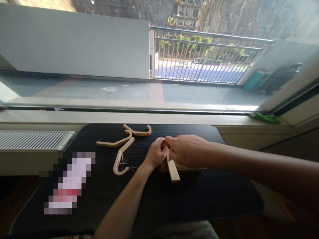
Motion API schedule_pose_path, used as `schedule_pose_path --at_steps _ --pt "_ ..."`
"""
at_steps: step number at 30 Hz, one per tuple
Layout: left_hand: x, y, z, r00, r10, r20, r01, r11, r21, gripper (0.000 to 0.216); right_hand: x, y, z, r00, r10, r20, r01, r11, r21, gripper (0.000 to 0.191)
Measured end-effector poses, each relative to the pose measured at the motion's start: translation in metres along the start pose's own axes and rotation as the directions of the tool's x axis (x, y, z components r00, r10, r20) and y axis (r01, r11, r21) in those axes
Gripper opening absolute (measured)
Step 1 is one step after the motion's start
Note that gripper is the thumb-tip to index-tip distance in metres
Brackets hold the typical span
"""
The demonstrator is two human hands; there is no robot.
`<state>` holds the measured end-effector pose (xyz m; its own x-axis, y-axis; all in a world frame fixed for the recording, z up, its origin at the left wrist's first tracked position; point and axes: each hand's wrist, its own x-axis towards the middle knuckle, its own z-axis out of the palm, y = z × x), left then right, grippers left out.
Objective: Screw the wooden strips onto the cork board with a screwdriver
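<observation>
My left hand [156,153] is curled at the far end of the pale wooden piece [174,172]; my knuckles hide the contact, so I cannot tell what it clamps. My right hand [188,150] meets it from the right, fingers bent together over the same end; whether they pinch anything cannot be told. The pale wooden piece slants out from beneath my grip toward me, crossing a rough brown piece of wood [190,168] that extends to the right below my right hand. Left of my grip, one bent wooden hook [116,162] lies nearest, with loose screws [124,162] beside its curve. Two further wooden hooks [142,133] lie beyond it. All rest on the black table [211,202].
</observation>
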<state>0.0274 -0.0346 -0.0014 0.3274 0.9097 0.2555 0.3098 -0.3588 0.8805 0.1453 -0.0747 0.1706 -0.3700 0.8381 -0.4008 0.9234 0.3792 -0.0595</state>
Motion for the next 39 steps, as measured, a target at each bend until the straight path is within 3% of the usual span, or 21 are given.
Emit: schedule_pose_path --at_steps 5,10,14,18,28,39 --pt "0.0 0.0 0.0 1.0 0.007 -0.009 -0.007 1.0 -0.015 0.017 -0.005 0.005 -0.001 0.981 -0.193 0.007 0.192 0.976 -0.104 0.034" --pt "0.001 0.0 -0.002 1.0 0.019 0.005 -0.018 1.0 -0.02 0.024 -0.008 0.001 -0.006 0.938 -0.344 0.051 0.342 0.888 -0.306 0.028" --pt "0.001 0.001 -0.002 1.0 0.018 0.006 -0.018 1.0 -0.007 0.025 -0.004 0.001 -0.004 0.946 -0.316 0.07 0.319 0.874 -0.368 0.027" --pt "0.001 0.001 -0.002 1.0 0.005 0.018 -0.005 1.0 0.022 0.017 -0.004 0.006 0.003 0.926 -0.377 0.007 0.365 0.89 -0.273 0.029" --pt "0.001 -0.001 0.0 1.0 -0.01 0.01 0.01 1.0 0.005 0.011 -0.012 0.001 0.002 0.956 -0.295 0.008 0.294 0.951 -0.092 0.042" --pt "0.001 0.001 -0.001 1.0 -0.017 0.018 0.017 1.0 0.002 0.009 -0.014 -0.002 0.0 0.957 -0.289 0.021 0.289 0.955 -0.066 0.034"
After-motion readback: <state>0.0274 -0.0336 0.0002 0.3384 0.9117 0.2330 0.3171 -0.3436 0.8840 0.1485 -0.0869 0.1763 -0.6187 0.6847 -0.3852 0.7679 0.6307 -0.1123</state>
